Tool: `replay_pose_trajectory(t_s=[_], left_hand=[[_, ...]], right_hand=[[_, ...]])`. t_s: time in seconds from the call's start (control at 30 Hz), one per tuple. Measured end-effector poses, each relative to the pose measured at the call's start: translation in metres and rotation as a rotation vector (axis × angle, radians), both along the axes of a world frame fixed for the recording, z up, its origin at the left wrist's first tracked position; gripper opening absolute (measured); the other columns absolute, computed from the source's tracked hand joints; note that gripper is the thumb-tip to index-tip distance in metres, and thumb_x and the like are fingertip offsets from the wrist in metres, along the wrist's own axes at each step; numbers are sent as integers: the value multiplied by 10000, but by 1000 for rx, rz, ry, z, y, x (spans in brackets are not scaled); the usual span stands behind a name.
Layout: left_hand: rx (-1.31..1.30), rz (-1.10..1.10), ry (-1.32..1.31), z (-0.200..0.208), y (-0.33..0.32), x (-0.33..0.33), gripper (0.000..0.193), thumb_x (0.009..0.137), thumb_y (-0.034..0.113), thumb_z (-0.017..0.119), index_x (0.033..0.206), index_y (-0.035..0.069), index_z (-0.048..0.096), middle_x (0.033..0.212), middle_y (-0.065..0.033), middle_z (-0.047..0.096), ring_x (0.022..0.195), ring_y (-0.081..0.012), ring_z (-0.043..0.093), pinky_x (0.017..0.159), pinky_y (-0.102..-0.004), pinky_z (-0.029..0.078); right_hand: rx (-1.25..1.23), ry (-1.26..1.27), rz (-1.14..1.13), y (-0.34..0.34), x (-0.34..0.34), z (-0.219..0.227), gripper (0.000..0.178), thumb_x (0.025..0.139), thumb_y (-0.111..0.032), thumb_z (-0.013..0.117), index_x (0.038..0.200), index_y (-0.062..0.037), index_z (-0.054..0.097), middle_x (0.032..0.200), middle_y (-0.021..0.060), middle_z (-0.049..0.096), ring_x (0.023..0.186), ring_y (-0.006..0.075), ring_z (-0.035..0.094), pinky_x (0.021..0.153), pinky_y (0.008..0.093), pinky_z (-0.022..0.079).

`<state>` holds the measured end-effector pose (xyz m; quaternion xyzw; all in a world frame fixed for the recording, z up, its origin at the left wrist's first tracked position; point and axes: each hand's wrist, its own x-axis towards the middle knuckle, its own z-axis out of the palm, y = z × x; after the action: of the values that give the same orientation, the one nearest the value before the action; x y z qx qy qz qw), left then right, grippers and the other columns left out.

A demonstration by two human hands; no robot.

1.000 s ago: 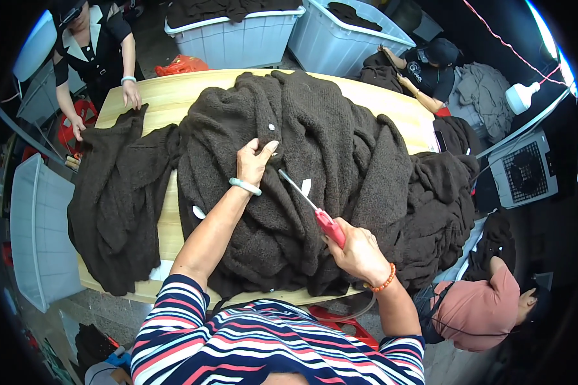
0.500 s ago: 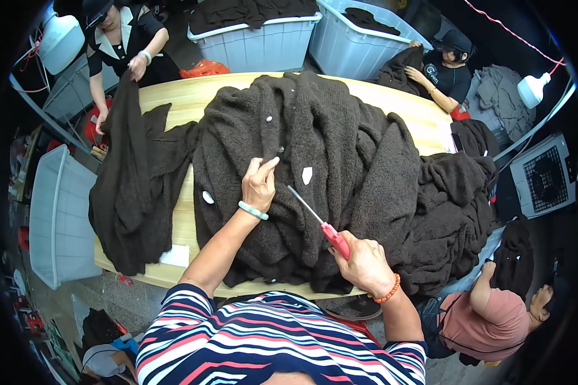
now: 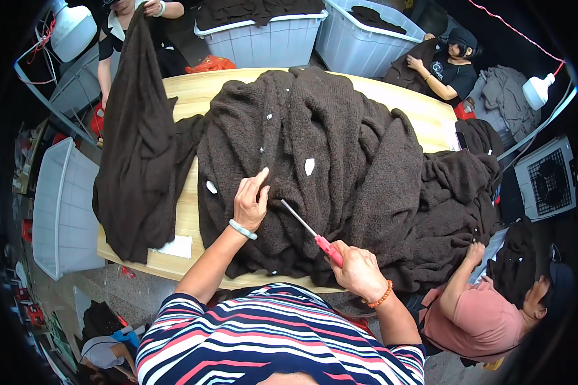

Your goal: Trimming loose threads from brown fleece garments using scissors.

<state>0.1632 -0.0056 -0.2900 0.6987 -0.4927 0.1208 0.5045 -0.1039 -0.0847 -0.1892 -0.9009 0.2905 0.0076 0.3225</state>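
A large heap of dark brown knitwear [image 3: 327, 128] covers the middle of the table. My left hand [image 3: 250, 202] rests on it, fingers loosely stretched, thumb apart, holding nothing I can see. My right hand [image 3: 358, 269] grips the red-pink handle of a tool with a long thin metal shaft [image 3: 300, 218]; its exact kind I cannot tell. The shaft tip lies over the knit, just right of my left hand. Small pale spots, perhaps buttons, run up a strip of the knit beyond my left hand. A white tag [image 3: 309, 167] lies right of that strip.
At far left, a person lifts a dark garment [image 3: 138, 141]. Another person [image 3: 455, 61] handles knitwear at far right; a person in pink [image 3: 478, 321] touches the heap's right end. Plastic bins [image 3: 260, 42] stand behind the wooden table [image 3: 192, 90], with a lamp [image 3: 74, 29] at far left.
My left hand has drawn back toward me and its pinched fingers have spread. The tool has shifted slightly left and nearer. The far-left person raises the garment higher; the person in pink reaches the heap.
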Motion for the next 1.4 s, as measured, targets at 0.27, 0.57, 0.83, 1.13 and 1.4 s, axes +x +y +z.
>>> replay_pose_trajectory(t_s=[0.27,0.57,0.83,1.13,1.4], left_hand=[[-34,35,99,-10,-1,-1,199,749,-35,723,926,20,652,865,-123,660,807,-291,646,702,-357,520],[145,-216,50,-1,8,-5,370,720,40,761,1080,49,674,996,-170,577,888,-332,584,790,-375,496],[69,102,485,-3,-51,64,499,876,164,714,1304,-7,525,1059,-92,644,929,-132,596,824,-265,499],[-25,4,177,0,-72,50,208,810,99,729,978,-11,676,915,-137,642,823,-272,647,755,-336,510],[53,47,656,-16,-79,61,253,890,143,668,1091,-5,627,768,-45,659,685,-77,588,639,-239,479]], right_hand=[[-5,18,22,9,13,6,139,884,-181,598,962,-66,591,711,214,645,706,402,658,647,492,517],[-30,-71,-21,7,7,-6,146,858,-151,639,972,-70,597,733,200,623,714,393,633,653,479,504],[-33,-153,-97,3,19,-2,184,856,-106,626,1037,-79,608,769,187,619,743,390,629,676,467,500],[-76,-173,-134,-14,38,0,152,859,-103,602,1010,-82,599,751,189,608,729,391,623,668,476,492],[-93,-174,-106,-22,56,-6,127,864,-113,600,986,-79,592,744,190,610,727,392,625,666,478,492]])
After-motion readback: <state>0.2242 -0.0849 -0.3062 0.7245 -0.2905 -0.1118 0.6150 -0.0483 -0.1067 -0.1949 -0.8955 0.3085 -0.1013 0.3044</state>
